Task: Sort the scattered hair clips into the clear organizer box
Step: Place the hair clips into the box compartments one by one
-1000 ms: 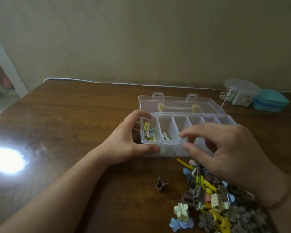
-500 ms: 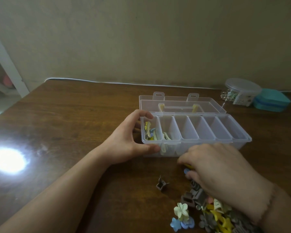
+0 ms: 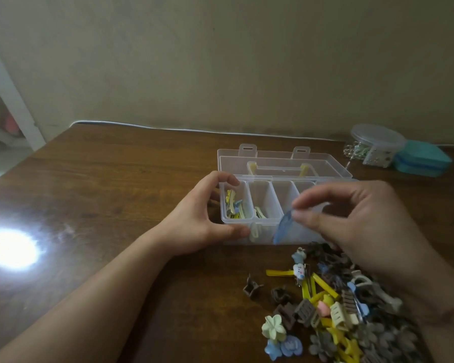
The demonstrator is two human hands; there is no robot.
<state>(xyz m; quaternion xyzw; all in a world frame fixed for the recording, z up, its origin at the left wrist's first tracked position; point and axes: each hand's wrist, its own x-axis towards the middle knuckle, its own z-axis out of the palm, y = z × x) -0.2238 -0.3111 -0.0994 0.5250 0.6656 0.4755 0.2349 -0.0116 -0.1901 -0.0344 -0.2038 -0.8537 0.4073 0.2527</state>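
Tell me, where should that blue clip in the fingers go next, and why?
Probably a short carry left and a drop into the leftmost compartment: the right hand pinches the blue clip just in front of the organizer box, and similar flat clips, one blue, already lie there.

one head-worn wide-angle view looks forward and down across a wooden table (image 3: 116,184) from its near edge, facing the far wall (image 3: 220,61). it sits close above the forearms, which enter from the near left and near right. the clear organizer box (image 3: 286,166) lies mid-frame, the table's far edge beyond it. no second view shares the scene.
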